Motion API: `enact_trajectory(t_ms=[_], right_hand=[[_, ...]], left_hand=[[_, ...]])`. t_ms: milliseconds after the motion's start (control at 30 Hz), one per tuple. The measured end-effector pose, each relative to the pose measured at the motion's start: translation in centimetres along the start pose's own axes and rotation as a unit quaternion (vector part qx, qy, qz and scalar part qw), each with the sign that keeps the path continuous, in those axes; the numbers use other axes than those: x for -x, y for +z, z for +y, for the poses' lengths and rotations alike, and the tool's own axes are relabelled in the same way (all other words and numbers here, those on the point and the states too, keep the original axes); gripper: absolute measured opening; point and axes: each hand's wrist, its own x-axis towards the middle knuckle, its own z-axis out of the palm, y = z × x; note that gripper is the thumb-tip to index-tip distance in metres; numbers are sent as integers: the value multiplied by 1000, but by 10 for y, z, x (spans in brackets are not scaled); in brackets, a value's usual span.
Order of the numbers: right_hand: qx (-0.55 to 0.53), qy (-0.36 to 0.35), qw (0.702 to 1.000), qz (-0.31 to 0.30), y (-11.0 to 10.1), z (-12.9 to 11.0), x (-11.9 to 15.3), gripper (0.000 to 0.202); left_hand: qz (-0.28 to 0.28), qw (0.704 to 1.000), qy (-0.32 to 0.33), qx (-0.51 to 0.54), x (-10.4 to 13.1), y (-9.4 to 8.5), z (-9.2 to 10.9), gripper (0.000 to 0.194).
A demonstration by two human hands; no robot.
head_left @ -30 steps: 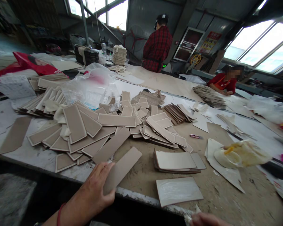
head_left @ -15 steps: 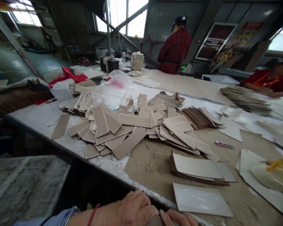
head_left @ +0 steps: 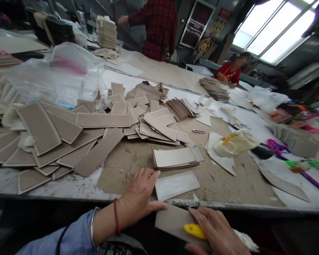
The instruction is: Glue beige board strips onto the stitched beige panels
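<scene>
My left hand (head_left: 140, 193) is spread at the table's front edge, its fingertips by the near end of a white-faced panel (head_left: 177, 185) and its thumb touching the corner of a taupe panel (head_left: 172, 221). That taupe panel is held in front of the table edge by my right hand (head_left: 218, 230), which also has a yellow-handled tool (head_left: 195, 231) under its fingers. The tool's working end is hidden. A short stack of pale panels (head_left: 175, 157) lies just beyond the white-faced panel.
Bordered taupe pieces (head_left: 103, 120) are heaped at left and centre, beside a clear plastic bag (head_left: 66, 74). A small cutter (head_left: 199, 131) and a bagged glue-like lump (head_left: 235, 141) lie right. Two people (head_left: 159, 28) (head_left: 230, 72) are across the table.
The view has swung right and closer to the table. My left hand has opened and moved onto the table edge; the taupe panel and yellow tool now show at my right hand.
</scene>
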Motion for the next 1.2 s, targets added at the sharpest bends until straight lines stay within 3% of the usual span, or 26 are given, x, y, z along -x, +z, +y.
enact_trajectory(t_ms=[233,567,733,933,1200], right_hand=[[22,68,997,-19,-7,10,-7,48],[39,37,998,-20,-14,24,-16,46],[26,32,999,-32,-17,15,-37,46],[-26,32,997,-59,-2,4,-70,46],[-36,37,993,-106,19,6,-84,51]], left_hand=[[-38,999,-8,-22,-10,13,-4,67],[-80,997,-7,4,-7,6,-11,47],[-97,994,39,35,-7,-4,-26,65],[-66,995,42,59,-1,-2,-38,78],[-49,996,34,63,5,1,-44,73]])
